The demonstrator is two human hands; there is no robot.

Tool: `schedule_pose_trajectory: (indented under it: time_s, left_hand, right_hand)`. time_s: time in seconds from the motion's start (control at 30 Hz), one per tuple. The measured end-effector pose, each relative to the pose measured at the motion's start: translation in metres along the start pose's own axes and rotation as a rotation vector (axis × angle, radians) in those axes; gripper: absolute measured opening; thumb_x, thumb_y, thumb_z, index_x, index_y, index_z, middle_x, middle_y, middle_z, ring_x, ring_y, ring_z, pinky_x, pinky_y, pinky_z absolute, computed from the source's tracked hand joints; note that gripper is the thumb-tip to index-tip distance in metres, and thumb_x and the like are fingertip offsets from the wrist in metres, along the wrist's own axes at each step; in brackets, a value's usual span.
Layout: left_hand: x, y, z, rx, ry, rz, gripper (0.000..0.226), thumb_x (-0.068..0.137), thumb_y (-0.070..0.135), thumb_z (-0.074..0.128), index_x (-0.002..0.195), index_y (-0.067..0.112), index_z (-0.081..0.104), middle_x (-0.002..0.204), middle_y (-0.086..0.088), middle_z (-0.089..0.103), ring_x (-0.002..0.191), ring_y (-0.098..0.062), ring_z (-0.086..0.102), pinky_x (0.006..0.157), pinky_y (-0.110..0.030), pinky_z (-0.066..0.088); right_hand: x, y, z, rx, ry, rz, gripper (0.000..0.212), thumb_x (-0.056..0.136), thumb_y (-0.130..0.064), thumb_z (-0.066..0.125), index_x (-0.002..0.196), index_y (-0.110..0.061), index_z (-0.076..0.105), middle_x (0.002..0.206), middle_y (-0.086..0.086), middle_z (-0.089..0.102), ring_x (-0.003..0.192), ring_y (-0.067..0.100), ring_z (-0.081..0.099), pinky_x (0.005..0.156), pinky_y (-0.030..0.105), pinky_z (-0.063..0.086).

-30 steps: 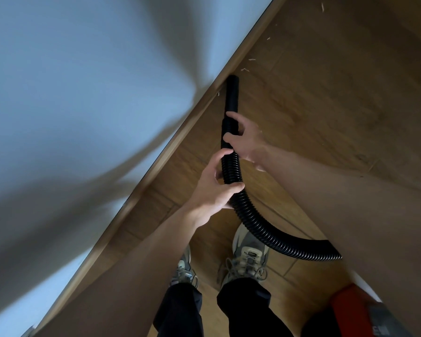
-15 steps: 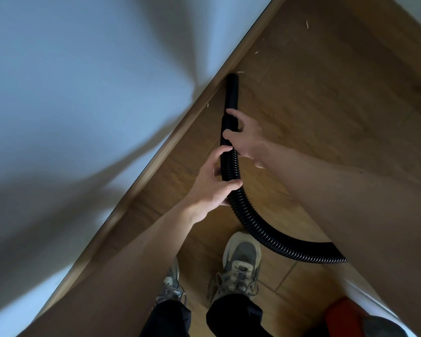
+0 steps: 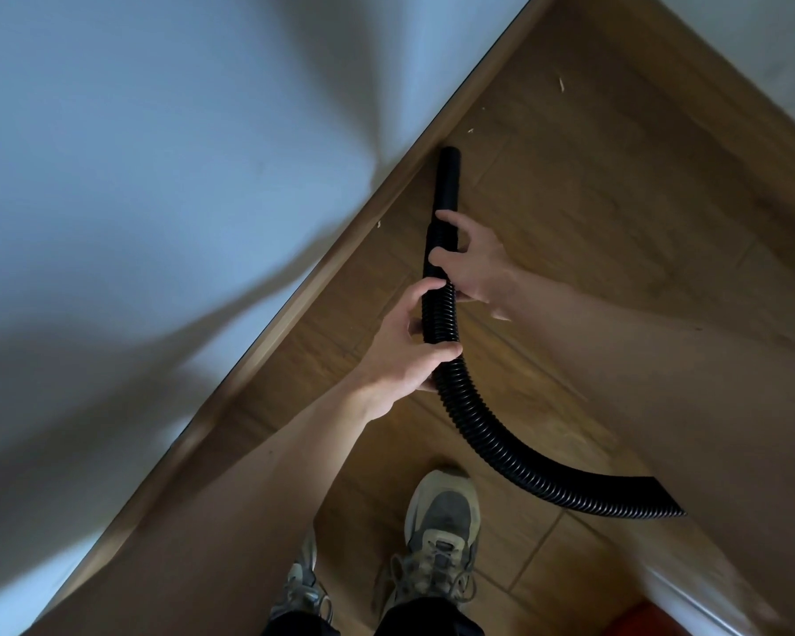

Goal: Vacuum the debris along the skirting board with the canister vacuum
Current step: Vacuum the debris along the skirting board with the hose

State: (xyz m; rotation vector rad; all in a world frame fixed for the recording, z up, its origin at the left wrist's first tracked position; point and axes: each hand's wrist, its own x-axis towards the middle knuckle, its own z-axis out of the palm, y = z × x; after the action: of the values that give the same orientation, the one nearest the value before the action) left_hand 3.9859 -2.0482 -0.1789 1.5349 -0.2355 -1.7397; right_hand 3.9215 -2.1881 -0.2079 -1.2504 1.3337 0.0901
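Note:
Both hands hold the black ribbed vacuum hose (image 3: 492,433). My left hand (image 3: 409,346) grips the ribbed part from the left. My right hand (image 3: 471,261) grips it just above, where the smooth black nozzle (image 3: 448,176) begins. The nozzle's open end points at the floor right beside the wooden skirting board (image 3: 322,277), which runs diagonally under the pale wall. Small pale debris specks (image 3: 471,130) lie on the wood floor ahead of the nozzle, another chip (image 3: 561,84) lies farther off, and one speck (image 3: 378,224) sits on the skirting. The hose curves away to the lower right behind my right forearm.
My two grey sneakers (image 3: 441,530) stand on the wood floor below the hands. A bit of the red canister (image 3: 639,619) shows at the bottom right edge, next to a pale wall or door edge (image 3: 689,599). A second pale wall closes the top right corner.
The view and my feet have shifted forward along the skirting board. The specks that lay right by the nozzle tip are no longer there. Both hands keep the same hold.

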Motion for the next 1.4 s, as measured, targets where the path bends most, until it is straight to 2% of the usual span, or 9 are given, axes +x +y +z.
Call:
schedule_pose_trajectory:
  time_s: [0.07,0.23,0.37,0.5,0.6,0.73,0.97,1.2,1.4]
  left_hand:
    - [0.004,0.002,0.001,0.000,-0.004,0.005,0.072,0.088,-0.005,0.067,0.135,0.045,0.045,0.117,-0.009,0.060,0.100,-0.026,0.069,0.066,-0.037,0.063]
    - [0.014,0.009,0.003,0.019,-0.008,0.020,0.071,0.088,-0.005,0.067,0.134,0.045,0.046,0.116,-0.008,0.061,0.101,-0.027,0.069,0.070,-0.042,0.064]
    - [0.021,0.013,0.006,0.033,-0.027,0.035,0.071,0.088,-0.004,0.067,0.135,0.044,0.045,0.116,-0.008,0.061,0.102,-0.027,0.069,0.071,-0.043,0.064]
    - [0.029,0.015,0.010,0.044,-0.040,0.053,0.071,0.087,-0.003,0.068,0.135,0.045,0.045,0.116,-0.008,0.061,0.103,-0.028,0.068,0.075,-0.049,0.063]
    - [0.038,0.017,0.012,0.056,-0.057,0.066,0.071,0.088,-0.002,0.068,0.135,0.046,0.045,0.117,-0.009,0.061,0.103,-0.028,0.069,0.077,-0.049,0.062]
    - [0.051,0.025,0.014,0.087,-0.089,0.100,0.071,0.087,-0.002,0.068,0.135,0.046,0.045,0.118,-0.010,0.062,0.106,-0.030,0.066,0.079,-0.051,0.061]
    - [0.067,0.036,0.022,0.098,-0.150,0.126,0.071,0.088,-0.001,0.067,0.138,0.043,0.043,0.115,-0.007,0.062,0.102,-0.025,0.067,0.070,-0.040,0.063]
    - [0.078,0.039,0.024,0.122,-0.191,0.149,0.069,0.089,0.002,0.069,0.139,0.042,0.043,0.111,-0.004,0.062,0.104,-0.026,0.066,0.079,-0.049,0.062]
    - [0.085,0.042,0.034,0.081,-0.212,0.137,0.068,0.089,0.001,0.069,0.138,0.042,0.045,0.112,-0.007,0.065,0.097,-0.022,0.069,0.067,-0.041,0.063]
  right_hand:
    - [0.002,-0.002,-0.003,0.002,0.003,-0.001,0.060,0.095,-0.010,0.056,0.146,-0.036,0.041,0.127,0.007,0.057,0.097,0.020,0.065,0.060,0.025,0.058]
    - [0.008,-0.008,-0.011,-0.007,0.031,-0.014,0.060,0.095,-0.012,0.057,0.146,-0.037,0.040,0.127,0.005,0.056,0.098,0.022,0.066,0.064,0.028,0.060]
    - [0.011,-0.010,-0.018,0.004,0.048,-0.017,0.059,0.096,-0.010,0.056,0.148,-0.034,0.040,0.125,0.001,0.054,0.094,0.015,0.065,0.059,0.024,0.058]
    - [0.014,-0.012,-0.026,0.006,0.069,-0.020,0.059,0.096,-0.010,0.056,0.148,-0.033,0.040,0.127,0.003,0.055,0.099,0.019,0.065,0.060,0.024,0.057]
    - [0.017,-0.014,-0.033,-0.002,0.081,-0.015,0.059,0.096,-0.011,0.056,0.147,-0.034,0.039,0.128,0.005,0.055,0.096,0.018,0.065,0.054,0.021,0.057]
    - [0.024,-0.020,-0.045,-0.001,0.109,-0.007,0.058,0.097,-0.011,0.056,0.148,-0.033,0.039,0.128,0.005,0.054,0.093,0.016,0.064,0.054,0.023,0.059]
    - [0.032,-0.025,-0.063,0.001,0.166,0.004,0.058,0.097,-0.014,0.057,0.147,-0.035,0.039,0.126,0.005,0.055,0.091,0.015,0.064,0.058,0.028,0.058]
    - [0.038,-0.020,-0.071,0.014,0.194,0.000,0.056,0.097,-0.016,0.055,0.147,-0.035,0.039,0.123,0.001,0.052,0.090,0.012,0.061,0.058,0.026,0.055]
    - [0.041,-0.019,-0.081,0.012,0.209,0.001,0.056,0.096,-0.018,0.054,0.147,-0.036,0.040,0.127,0.003,0.055,0.091,0.013,0.062,0.060,0.027,0.054]
